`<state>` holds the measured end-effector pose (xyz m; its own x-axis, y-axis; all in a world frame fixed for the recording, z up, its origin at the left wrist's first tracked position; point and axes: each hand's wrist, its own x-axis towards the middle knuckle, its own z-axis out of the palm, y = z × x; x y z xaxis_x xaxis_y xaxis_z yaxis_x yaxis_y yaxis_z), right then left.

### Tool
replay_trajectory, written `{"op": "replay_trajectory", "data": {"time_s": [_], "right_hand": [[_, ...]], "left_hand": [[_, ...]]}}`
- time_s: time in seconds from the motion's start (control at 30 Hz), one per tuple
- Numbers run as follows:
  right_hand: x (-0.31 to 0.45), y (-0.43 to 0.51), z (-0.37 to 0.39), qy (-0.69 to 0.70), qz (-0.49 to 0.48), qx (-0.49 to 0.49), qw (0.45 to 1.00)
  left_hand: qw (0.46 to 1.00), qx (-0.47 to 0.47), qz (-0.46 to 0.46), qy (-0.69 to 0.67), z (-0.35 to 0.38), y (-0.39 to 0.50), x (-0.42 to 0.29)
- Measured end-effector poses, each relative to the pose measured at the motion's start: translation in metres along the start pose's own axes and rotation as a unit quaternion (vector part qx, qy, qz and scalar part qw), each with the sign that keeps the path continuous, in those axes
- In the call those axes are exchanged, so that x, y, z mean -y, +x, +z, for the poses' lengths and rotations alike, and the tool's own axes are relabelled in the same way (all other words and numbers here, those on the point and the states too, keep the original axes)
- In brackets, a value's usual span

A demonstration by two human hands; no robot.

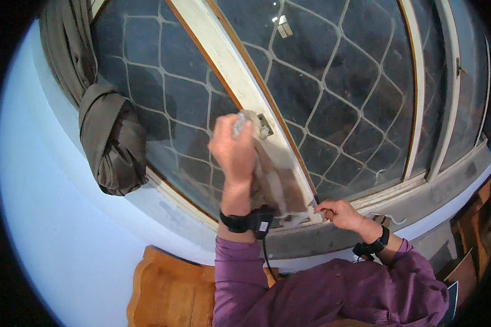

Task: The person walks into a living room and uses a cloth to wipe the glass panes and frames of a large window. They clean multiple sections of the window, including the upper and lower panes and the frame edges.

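Note:
My left hand (232, 149) is raised against the cream window frame (212, 45), closed on a bunched, pale cloth (251, 118) beside the metal latch (264, 124). The hand and cloth are blurred. Below the latch, a brownish, translucent stretch, perhaps more of the cloth, covers the frame; its edges are unclear. At the frame's bottom corner, the fingers of my right hand (343, 214) pinch or touch the frame's edge; what lies between them cannot be told. Both wrists wear black straps. Glass panes (335, 94) with a diamond-patterned grille flank the frame.
A knotted dark curtain (114, 139) hangs at the left by a pale wall. The grey window sill (307, 241) runs below, with a white hook-shaped item (393, 219) on it near my right wrist. A wooden chair or furniture piece (172, 290) stands at lower left.

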<state>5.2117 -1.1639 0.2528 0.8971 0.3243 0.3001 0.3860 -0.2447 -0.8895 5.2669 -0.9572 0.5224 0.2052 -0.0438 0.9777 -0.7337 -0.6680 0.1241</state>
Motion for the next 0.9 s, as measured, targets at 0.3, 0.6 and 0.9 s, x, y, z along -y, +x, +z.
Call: {"op": "replay_trajectory", "data": {"time_s": [0.3, 0.6, 0.9], "right_hand": [[-0.004, 0.003, 0.007, 0.014, -0.030, 0.028, 0.999], [-0.022, 0.000, 0.018, 0.003, 0.041, 0.076, 0.996], [-0.024, -0.014, 0.011, 0.044, 0.045, 0.049, 0.997]], "left_hand": [[0.999, -0.034, -0.004, 0.014, -0.004, 0.003, 0.002], [0.998, 0.051, 0.015, 0.038, -0.005, -0.027, -0.013], [0.993, -0.013, 0.111, -0.029, 0.013, -0.037, -0.012]]}}
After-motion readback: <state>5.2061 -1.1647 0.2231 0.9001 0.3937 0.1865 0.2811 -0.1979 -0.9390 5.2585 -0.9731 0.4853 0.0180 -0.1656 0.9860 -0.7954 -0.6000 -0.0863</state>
